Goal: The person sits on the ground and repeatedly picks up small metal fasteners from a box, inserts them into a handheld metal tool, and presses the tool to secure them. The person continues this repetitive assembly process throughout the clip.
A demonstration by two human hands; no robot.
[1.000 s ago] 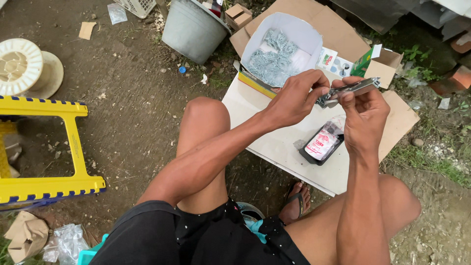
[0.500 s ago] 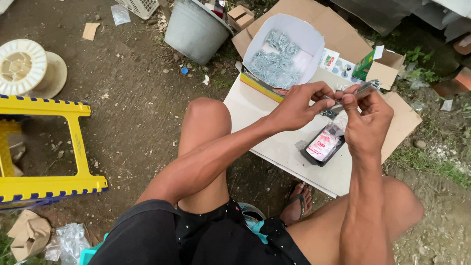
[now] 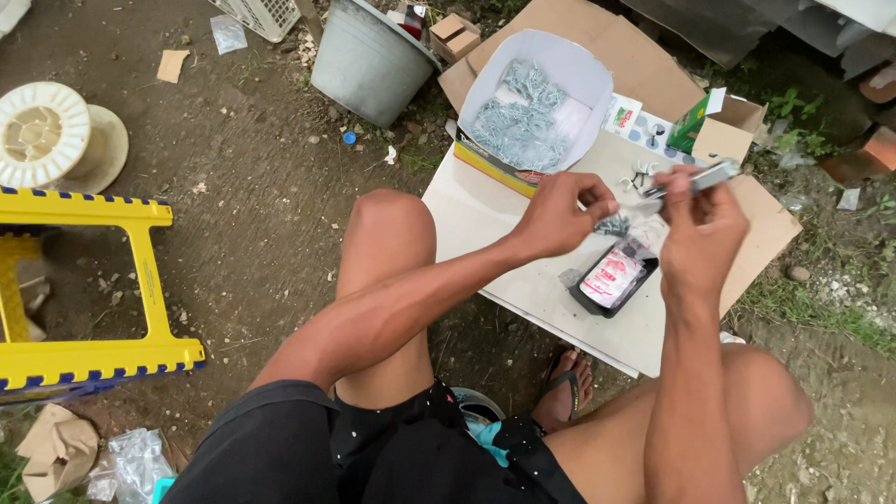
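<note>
Here the right hand (image 3: 702, 229) was closed in a tight grip around a long grey metal tool (image 3: 695, 177), which stuck out to the right, tilted slightly up, over the white board (image 3: 523, 280) that served as a surface. The left hand (image 3: 560, 215) had its fingers pinched nearly shut on a small grey metal piece (image 3: 613, 224), just left of the tool and almost touching the right hand. Directly below both hands a dark tray (image 3: 597, 303) lay on the board with a red and white packet (image 3: 611, 277) in it. Farther away, left of the hands, an open box (image 3: 560, 65) held a heap of silvery metal clips (image 3: 520, 121). A grey bucket (image 3: 369, 61) stood far left of the box, and a yellow stool (image 3: 140, 280) stood on the dirt at the left.
</note>
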